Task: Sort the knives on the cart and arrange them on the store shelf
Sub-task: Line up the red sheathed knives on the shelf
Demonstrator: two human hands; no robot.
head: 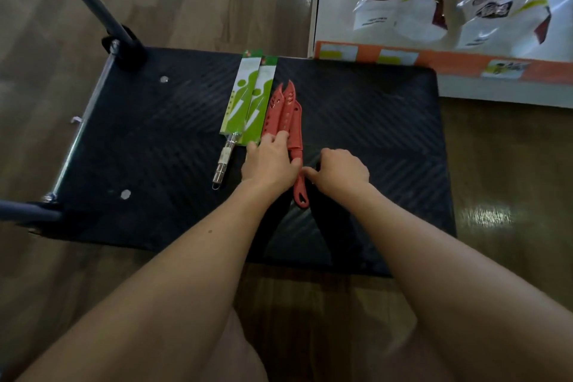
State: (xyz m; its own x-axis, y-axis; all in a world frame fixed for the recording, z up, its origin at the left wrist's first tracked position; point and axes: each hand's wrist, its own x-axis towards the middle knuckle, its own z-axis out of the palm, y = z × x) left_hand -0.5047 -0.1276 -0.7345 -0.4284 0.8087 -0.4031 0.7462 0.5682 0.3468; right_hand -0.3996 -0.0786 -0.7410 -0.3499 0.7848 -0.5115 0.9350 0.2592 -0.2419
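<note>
L hand [271, 161] rests on red knives [286, 108]; R hand [339, 172] curled beside; cart [155, 133].

On the cart [155, 149], the left hand [269, 161] covers the handles of two red knives [286, 112] and of one green-sleeved knife [260, 99]. The right hand [341, 172] curls its fingers under; whether they grip anything cannot be told. The cart's handle bar [90, 0] runs off the top edge. Beyond the cart, the shelf labels [398, 56] and bags [449, 0] are too blurred to read.
</note>
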